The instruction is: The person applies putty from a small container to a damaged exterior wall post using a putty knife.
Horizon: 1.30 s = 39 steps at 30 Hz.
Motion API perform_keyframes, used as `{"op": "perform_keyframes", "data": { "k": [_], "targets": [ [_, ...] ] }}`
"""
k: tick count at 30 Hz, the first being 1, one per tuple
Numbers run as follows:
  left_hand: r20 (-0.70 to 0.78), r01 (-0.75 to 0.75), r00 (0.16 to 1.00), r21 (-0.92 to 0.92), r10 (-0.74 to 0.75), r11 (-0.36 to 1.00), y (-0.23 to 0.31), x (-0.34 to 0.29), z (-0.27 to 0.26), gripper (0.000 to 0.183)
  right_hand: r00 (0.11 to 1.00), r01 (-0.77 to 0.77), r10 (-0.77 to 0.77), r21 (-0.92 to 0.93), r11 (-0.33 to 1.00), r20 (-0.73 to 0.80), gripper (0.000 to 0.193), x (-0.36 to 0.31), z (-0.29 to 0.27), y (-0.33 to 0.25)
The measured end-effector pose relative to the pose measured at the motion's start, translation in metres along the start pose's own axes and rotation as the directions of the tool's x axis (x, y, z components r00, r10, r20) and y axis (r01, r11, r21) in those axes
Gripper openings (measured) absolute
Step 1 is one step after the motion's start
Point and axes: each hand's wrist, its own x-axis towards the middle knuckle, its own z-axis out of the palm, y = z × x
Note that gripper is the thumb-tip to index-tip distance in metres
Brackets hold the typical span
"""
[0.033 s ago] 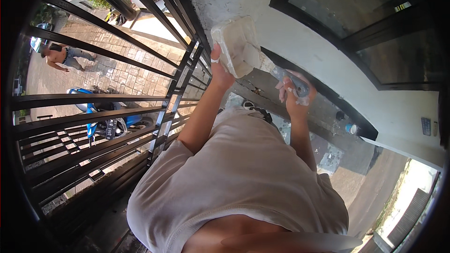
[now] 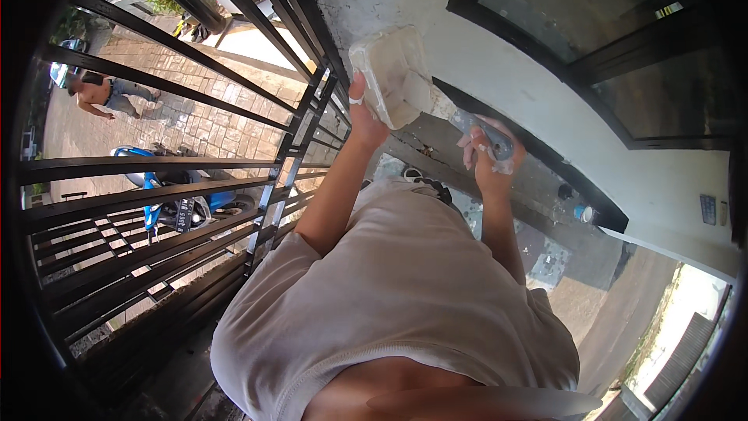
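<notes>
1. Left hand (image 2: 365,121): raised against the white wall (image 2: 499,62); a pale rectangular tray (image 2: 387,74) is grasped by its lower edge and held tilted, its open face turned toward the person.
2. Right hand (image 2: 489,162): clenched round the grey handle of a tool (image 2: 475,126). The blade end is laid into the tray's lower corner and appears loaded with whitish paste; the blade's exact shape cannot be told.
3. Tray: held in the air close to the wall, just beside the dark window frame (image 2: 545,70); whether it touches the wall cannot be told.
4. Step in hand, as judged: paste is being taken up from the tray onto the tool, with the wall surface not yet being worked by the blade.
5. Next move, as judged: the loaded tool has to be lifted clear of the tray without spilling and carried to the wall, while the tray is kept steady in the left grip.
6. Surroundings: a black barred railing (image 2: 156,179) stands at the left; below it a blue scooter (image 2: 167,187) and another person (image 2: 109,93) are seen on a paved yard.
</notes>
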Motion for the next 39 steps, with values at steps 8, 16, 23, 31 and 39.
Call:
{"op": "perform_keyframes", "data": {
  "k": [8,16,23,31,39],
  "targets": [
    [-0.019,-0.046,0.999,-0.015,0.046,0.999,-0.001,-0.002,0.01,0.077,0.983,-0.111,0.159,0.395,0.912,-0.091,0.029,0.002,-0.007,0.013],
    [-0.056,-0.019,0.998,-0.076,0.015,0.997,-0.002,-0.006,-0.003,0.069,0.975,-0.184,0.221,0.634,0.751,0.021,0.026,0.024,-0.016,0.017],
    [0.175,-0.067,0.98,-0.14,0.092,0.988,0.001,-0.008,0.002,0.073,0.93,0.259,-0.368,0.661,0.704,0.027,0.044,0.147,0.019,-0.106],
    [0.147,0.01,0.989,-0.147,0.012,0.989,-0.008,-0.009,-0.011,0.078,0.192,0.981,-0.981,-0.008,0.192,-0.031,0.043,0.286,0.062,-0.344],
    [0.062,-0.061,0.996,-0.142,0.07,0.988,0.009,-0.006,-0.031,0.077,-0.311,0.597,-0.88,-0.647,-0.475,0.359,0.057,0.365,0.096,-0.501]
  ]
}}
